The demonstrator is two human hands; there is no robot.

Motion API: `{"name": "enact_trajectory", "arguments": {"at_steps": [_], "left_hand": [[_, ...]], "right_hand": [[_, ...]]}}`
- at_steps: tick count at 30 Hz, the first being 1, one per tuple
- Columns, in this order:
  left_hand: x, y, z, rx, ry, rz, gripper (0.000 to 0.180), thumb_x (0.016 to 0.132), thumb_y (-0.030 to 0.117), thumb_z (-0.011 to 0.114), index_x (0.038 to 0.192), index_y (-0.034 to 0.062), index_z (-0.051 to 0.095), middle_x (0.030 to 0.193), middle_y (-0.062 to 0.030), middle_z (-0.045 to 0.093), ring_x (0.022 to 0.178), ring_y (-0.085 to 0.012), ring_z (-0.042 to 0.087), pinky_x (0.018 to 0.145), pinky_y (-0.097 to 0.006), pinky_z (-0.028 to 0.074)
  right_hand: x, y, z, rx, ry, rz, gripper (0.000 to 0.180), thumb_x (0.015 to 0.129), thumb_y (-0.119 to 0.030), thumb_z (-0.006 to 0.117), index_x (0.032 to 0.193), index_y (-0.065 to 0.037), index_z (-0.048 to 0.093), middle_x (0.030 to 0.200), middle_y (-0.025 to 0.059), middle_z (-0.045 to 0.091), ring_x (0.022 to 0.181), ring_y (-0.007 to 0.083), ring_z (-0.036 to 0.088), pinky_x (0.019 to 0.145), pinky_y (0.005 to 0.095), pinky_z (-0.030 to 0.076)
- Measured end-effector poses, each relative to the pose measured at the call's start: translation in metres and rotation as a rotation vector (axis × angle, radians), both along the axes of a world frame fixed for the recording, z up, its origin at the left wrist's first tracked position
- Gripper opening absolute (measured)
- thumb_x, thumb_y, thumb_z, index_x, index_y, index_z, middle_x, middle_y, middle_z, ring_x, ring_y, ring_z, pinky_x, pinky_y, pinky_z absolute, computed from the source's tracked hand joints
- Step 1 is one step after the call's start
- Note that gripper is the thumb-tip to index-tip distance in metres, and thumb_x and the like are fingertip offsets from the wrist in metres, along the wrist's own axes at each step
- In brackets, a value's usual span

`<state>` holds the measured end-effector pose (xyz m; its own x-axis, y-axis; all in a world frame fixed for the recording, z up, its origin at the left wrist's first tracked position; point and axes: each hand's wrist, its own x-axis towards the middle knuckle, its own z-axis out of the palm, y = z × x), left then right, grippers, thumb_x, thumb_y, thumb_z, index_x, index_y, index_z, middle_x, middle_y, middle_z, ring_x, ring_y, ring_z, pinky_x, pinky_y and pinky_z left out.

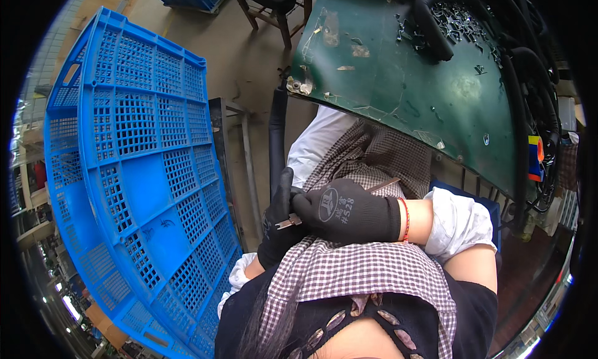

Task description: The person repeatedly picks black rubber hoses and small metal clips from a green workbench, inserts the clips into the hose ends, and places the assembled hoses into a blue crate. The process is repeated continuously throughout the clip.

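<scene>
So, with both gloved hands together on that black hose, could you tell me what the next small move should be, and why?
Probably seat the small metal clip onto the black hose. The right hand pinches the clip right against the hose's lower end, the left hand is wrapped around the hose steadying it, and the clip looks not yet closed around it.

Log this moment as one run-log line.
left hand: grips black hose | right hand: holds thin metal tool | beside: blue crate, green table

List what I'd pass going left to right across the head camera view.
Big blue perforated plastic crate → black flexible hose → left hand in a black glove → right hand in a black glove, holding a small metal tool → dark green worn worktop → orange and blue block.
</scene>
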<state>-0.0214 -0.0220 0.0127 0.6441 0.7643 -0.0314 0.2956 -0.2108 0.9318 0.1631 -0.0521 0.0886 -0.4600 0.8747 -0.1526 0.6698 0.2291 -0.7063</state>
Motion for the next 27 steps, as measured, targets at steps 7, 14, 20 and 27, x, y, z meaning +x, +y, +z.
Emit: {"name": "enact_trajectory", "arguments": {"at_steps": [7,14,20,27], "left_hand": [[-0.036,0.013,0.046,0.215,0.140,0.005,0.076,0.078,0.007,0.077,0.143,0.0021,0.040,0.092,-0.0114,0.067,0.077,-0.0208,0.067,0.066,-0.032,0.053],[-0.172,0.066,0.157,-0.153,-0.383,0.223,0.039,0.083,0.004,0.068,0.120,-0.0006,0.058,0.092,-0.0071,0.066,0.071,-0.0172,0.063,0.060,-0.029,0.050],[-0.229,0.123,0.132,-0.433,-1.128,-0.030,0.021,0.093,0.011,0.056,0.112,0.0021,0.056,0.080,-0.0048,0.060,0.057,-0.0139,0.055,0.052,-0.027,0.044],[-0.123,0.160,0.038,0.626,0.320,0.584,0.064,0.095,0.034,0.061,0.144,0.0006,0.038,0.135,-0.0190,0.051,0.125,-0.0309,0.048,0.103,-0.041,0.041]], "right_hand": [[-0.006,0.003,0.001,0.323,0.104,-0.011,0.019,0.087,-0.020,0.060,0.098,-0.006,0.053,0.071,0.0058,0.060,0.057,0.0258,0.063,0.050,0.0382,0.049],[0.051,0.019,0.007,0.467,-0.042,-0.556,0.046,0.082,-0.028,0.074,0.121,-0.012,0.056,0.092,0.0129,0.061,0.072,0.0286,0.065,0.060,0.0378,0.052],[0.097,0.021,-0.017,0.229,0.443,-0.500,0.035,0.084,-0.016,0.072,0.115,-0.002,0.062,0.098,0.0174,0.065,0.086,0.0261,0.066,0.075,0.0352,0.052],[0.103,-0.010,-0.009,0.065,0.314,-0.564,0.021,0.081,-0.013,0.069,0.098,-0.002,0.066,0.081,0.0168,0.064,0.077,0.0325,0.065,0.070,0.0386,0.051]]}}
